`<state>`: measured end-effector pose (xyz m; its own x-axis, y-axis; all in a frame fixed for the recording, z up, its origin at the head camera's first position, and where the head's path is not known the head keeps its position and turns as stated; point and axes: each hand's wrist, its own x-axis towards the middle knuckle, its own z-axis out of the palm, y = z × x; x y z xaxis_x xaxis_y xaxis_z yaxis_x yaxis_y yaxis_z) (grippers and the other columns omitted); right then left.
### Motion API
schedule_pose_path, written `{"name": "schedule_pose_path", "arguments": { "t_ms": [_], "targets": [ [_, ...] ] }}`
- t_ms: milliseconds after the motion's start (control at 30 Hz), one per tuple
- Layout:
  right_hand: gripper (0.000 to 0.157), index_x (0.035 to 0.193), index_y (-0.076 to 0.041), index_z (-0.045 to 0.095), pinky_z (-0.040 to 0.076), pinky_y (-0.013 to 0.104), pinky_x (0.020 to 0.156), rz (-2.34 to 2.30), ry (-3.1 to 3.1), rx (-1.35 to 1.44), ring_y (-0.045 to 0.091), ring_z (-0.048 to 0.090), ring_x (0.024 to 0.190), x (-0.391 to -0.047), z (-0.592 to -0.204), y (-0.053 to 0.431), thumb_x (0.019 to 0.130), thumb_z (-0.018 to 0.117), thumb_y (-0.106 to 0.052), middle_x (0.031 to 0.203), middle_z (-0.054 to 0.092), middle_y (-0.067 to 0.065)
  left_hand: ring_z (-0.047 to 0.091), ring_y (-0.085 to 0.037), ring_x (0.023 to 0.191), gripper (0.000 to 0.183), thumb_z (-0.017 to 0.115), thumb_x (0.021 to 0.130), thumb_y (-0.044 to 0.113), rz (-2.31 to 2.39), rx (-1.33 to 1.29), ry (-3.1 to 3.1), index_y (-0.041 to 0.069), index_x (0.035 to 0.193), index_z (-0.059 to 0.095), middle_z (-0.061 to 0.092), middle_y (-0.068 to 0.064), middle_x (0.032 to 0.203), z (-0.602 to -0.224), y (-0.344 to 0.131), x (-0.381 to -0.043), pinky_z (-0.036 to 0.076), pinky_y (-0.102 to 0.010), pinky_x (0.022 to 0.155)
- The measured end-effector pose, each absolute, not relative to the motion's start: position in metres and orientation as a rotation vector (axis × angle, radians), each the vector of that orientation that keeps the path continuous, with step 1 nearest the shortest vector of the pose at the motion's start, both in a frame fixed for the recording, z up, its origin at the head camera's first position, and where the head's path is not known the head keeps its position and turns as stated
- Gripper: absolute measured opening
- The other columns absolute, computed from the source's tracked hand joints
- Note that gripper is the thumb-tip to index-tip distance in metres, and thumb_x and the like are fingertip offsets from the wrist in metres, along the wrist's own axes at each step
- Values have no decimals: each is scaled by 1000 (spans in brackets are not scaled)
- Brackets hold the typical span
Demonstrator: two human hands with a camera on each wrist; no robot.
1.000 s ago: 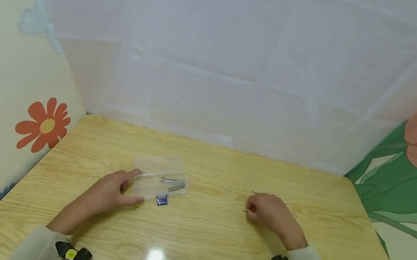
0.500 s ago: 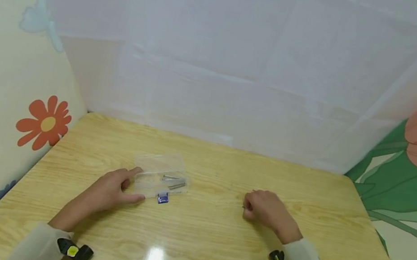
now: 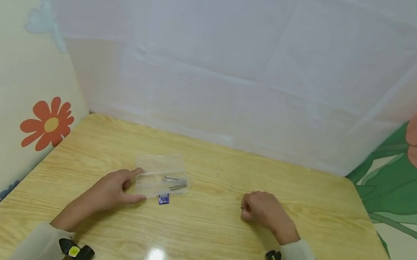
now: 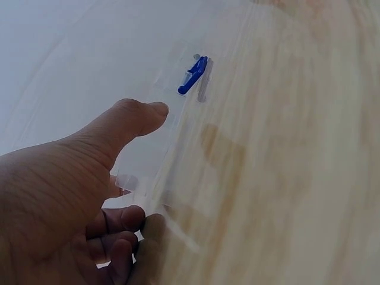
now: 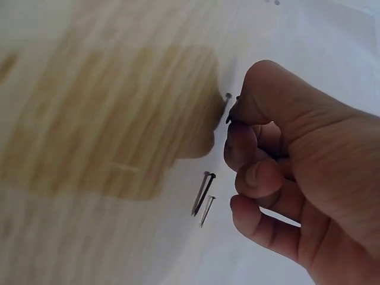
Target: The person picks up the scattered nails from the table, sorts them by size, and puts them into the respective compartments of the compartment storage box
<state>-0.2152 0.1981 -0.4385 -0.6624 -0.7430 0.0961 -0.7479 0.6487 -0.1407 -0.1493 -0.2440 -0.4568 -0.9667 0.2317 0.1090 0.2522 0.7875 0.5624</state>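
Clear box braced at left, nail pinched at right

Left hand (image 3: 113, 190): fingers set wide, thumb on the near edge of the clear box (image 3: 149, 181), index at its left end. Likely steadying a light box that could slide on the smooth counter (image 3: 200, 233). Lid folded back beyond the index finger, so the inside lies open. Boxed nails (image 3: 177, 186) sit at the end farthest from those fingers; blue latch (image 3: 164, 199) on the near edge, past the thumb tip.

Right hand (image 3: 266, 214): thumb and index narrowed on what looks like a dark nail (image 5: 229, 119), mostly hidden; probably a tip pinch because the piece is so thin. Loose nails (image 5: 203, 196) on the counter near the curled lower fingers, apart from them.

Against a second ago: right fingers slightly nearer the box, less dark metal poking out. Left grip much the same.
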Motion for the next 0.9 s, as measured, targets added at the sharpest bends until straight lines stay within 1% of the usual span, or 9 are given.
{"name": "schedule_pose_path", "arguments": {
  "t_ms": [200,367,500,733,900],
  "targets": [
    [22,71,-20,56,39,27,56,315,-2839,1281,4,39,59,-216,-434,194,73,65,0,68,48,-13,35,-15,65,84,86,84,45,-921,-382,-2948,-2,146,55,41,-1,75,-457,-244,-150,31,-31,58],
    [20,75,-20,59,41,27,58,340,-2840,1307,4,42,61,-216,-429,183,80,67,-1,71,50,-13,34,-15,65,83,86,84,45,-921,-384,-2948,-1,145,55,41,-1,74,-457,-243,-150,30,-31,57],
    [21,76,-19,56,40,27,60,363,-2836,1337,4,40,62,-217,-423,168,85,67,-3,71,48,-12,34,-15,65,82,86,83,44,-912,-393,-2942,-1,144,56,40,0,74,-459,-243,-151,30,-32,57],
    [22,74,-19,54,36,26,59,372,-2794,1412,4,36,60,-222,-417,134,84,66,-3,68,44,-11,35,-15,66,80,86,83,44,-903,-402,-2939,-1,143,56,40,0,74,-459,-242,-150,31,-32,58],
    [21,77,-20,57,37,27,60,437,-2826,1460,4,37,59,-224,-415,106,87,62,-3,68,48,-10,35,-15,66,77,86,84,44,-892,-401,-2931,1,142,58,40,-1,75,-459,-242,-150,31,-33,59]
  ]
}}
